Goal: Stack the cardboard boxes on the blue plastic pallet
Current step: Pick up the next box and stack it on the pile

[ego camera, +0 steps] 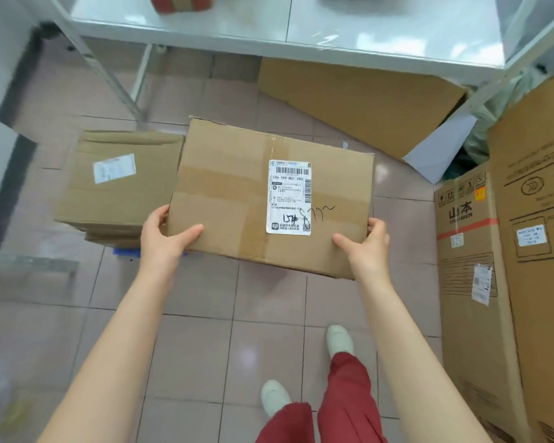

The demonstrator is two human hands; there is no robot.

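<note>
I hold a taped cardboard box [231, 187] with a white shipping label in the air above the tiled floor. My left hand [163, 241] grips its near left corner and my right hand [365, 247] grips its near right corner, thumbs on top. To the left, lower down, another cardboard box [119, 180] with a small white label rests on a stack. A sliver of the blue plastic pallet [127, 252] shows beneath that stack; the rest of the pallet is hidden.
A white table [301, 30] on metal legs stands ahead, with a flattened cardboard sheet [359, 103] under it. Tall printed cartons [474, 282] line the right side. My feet in white shoes [339, 342] stand on the pink tiles below.
</note>
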